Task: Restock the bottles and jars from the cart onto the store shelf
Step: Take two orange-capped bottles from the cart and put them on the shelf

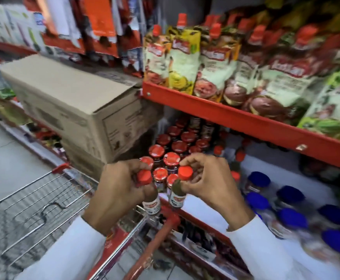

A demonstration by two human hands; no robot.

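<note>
My left hand (116,190) grips a small red-capped bottle (150,205) by its neck, just above the cart's red handle. My right hand (209,184) holds a second red-capped bottle (177,197) by its cap, close beside the first. Both bottles hang in front of the white lower shelf (205,211), where several red-lidded jars (171,158) stand in rows. The wire cart (43,211) sits at the lower left.
Blue-capped jars (290,215) fill the right of the lower shelf. Above it, a red shelf edge (235,116) carries sauce pouches (211,63). A stack of cardboard boxes (74,104) stands left of the shelf, behind the cart. Grey floor tiles lie at far left.
</note>
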